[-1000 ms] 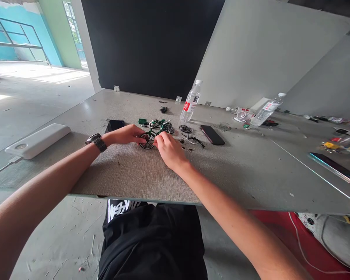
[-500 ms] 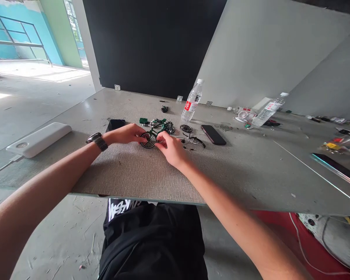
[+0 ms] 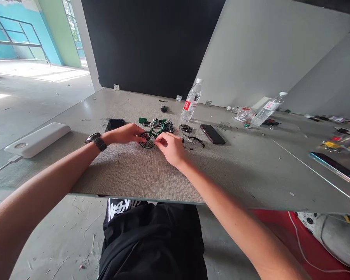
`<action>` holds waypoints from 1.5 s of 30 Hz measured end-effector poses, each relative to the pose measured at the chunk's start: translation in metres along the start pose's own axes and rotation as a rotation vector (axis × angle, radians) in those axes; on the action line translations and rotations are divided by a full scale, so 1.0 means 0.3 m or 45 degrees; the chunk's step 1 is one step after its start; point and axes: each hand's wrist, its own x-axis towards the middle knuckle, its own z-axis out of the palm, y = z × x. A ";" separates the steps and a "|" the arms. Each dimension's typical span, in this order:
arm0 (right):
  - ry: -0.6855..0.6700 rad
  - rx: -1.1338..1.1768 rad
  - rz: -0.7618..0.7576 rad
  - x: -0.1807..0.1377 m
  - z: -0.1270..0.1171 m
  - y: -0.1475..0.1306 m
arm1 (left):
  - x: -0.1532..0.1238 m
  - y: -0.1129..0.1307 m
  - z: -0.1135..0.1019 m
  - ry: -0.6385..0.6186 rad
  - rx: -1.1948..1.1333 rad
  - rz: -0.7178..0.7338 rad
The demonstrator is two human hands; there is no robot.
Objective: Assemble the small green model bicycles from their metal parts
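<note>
A small green model bicycle (image 3: pixel 161 127) with a black spoked wheel (image 3: pixel 147 140) stands on the table before me. My left hand (image 3: pixel 130 133) holds the wheel's left side between thumb and fingers. At the wheel's right edge, my right hand (image 3: pixel 169 147) has thumb and fingertips pinched together; whatever lies between them is too small or hidden. Part of the bicycle is covered by the right hand. Behind it lie more green and black parts (image 3: pixel 142 120). To the right are a loose black wheel (image 3: pixel 186 128) and a thin curved black part (image 3: pixel 197 140).
A dark phone (image 3: pixel 212 134) lies right of the parts, another dark device (image 3: pixel 115 124) behind my left wrist. An upright water bottle (image 3: pixel 191 100) stands at the back, a tilted bottle (image 3: pixel 268 109) farther right. A white power bank (image 3: pixel 38 139) with a cable sits left.
My right hand's fingertips have drawn closer together at the wheel's right edge, and the hand has turned slightly. The left hand keeps its hold on the wheel.
</note>
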 end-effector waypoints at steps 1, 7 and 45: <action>0.004 0.011 0.010 0.000 0.000 -0.001 | 0.000 0.000 0.000 0.004 0.001 0.005; 0.024 0.175 0.113 0.002 0.004 0.000 | 0.000 0.003 0.000 0.007 0.008 -0.004; -0.008 0.509 0.243 0.006 0.021 0.043 | -0.004 -0.002 0.001 -0.022 -0.043 -0.133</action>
